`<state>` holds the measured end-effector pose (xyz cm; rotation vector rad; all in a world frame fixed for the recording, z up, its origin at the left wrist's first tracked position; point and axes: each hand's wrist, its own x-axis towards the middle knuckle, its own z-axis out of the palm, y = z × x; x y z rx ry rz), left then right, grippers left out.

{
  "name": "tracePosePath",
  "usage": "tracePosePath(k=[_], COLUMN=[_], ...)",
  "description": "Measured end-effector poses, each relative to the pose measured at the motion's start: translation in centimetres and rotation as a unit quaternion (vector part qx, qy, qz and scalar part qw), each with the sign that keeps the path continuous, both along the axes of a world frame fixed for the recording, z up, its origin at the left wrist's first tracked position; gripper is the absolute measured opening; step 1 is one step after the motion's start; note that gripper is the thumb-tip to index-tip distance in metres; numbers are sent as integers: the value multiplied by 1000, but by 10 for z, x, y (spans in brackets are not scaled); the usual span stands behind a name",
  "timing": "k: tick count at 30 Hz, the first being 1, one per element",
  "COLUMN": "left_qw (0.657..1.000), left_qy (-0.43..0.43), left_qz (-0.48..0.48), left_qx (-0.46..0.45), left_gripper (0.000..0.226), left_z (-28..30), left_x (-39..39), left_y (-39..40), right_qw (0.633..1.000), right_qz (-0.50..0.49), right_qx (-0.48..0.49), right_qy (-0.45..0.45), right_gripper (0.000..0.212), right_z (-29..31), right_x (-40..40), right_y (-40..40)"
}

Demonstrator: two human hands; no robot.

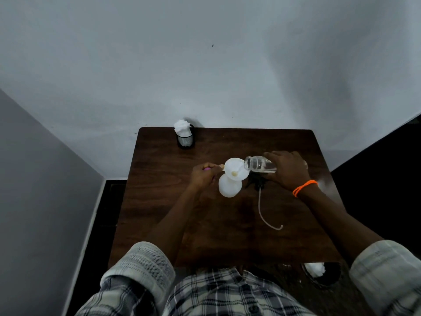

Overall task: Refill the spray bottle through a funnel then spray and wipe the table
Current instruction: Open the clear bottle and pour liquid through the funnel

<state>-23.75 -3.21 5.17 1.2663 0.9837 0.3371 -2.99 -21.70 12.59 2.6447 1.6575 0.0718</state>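
Plastic, thin and white, makes up the spray bottle [229,186], which stands upright near the middle of the table [159,201]; it looks light and likely easy to tip until filled. A white funnel [235,171] sits in its neck, top-heavy by the look of it, so a steadying grip belongs low on the funnel's rim or at the bottle's shoulder. The left hand [204,176] is closed there, pinching the funnel's left edge, wrist low over the wood. The right hand [286,168] wraps a clear water bottle [259,164], tipped nearly level with its mouth over the funnel's rim; the smooth wall may be slippery when wet, and the hand grasps it around the body. That forearm reaches in from the right, elbow out. The black spray head [258,183] with its curved tube lies on the table beside the bottle. A mesh cup holding tissue [185,136] stands at the far edge
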Motion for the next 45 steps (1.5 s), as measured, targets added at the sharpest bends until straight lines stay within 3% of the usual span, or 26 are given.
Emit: tracePosePath(k=[40,45], left_qw=[999,999], left_qy=[-8,5], left_qz=[8,6], left_qx=[-40,-33], left_gripper=[33,31], left_z=[4,4], left_x=[-3,-2], left_y=[-9,-7], right_qw=[1000,1000], right_qz=[11,-5], right_qx=[-3,-11], right_qy=[4,7], right_gripper=[75,68], right_z=[16,19], right_x=[0,1], right_y=[-7,-6])
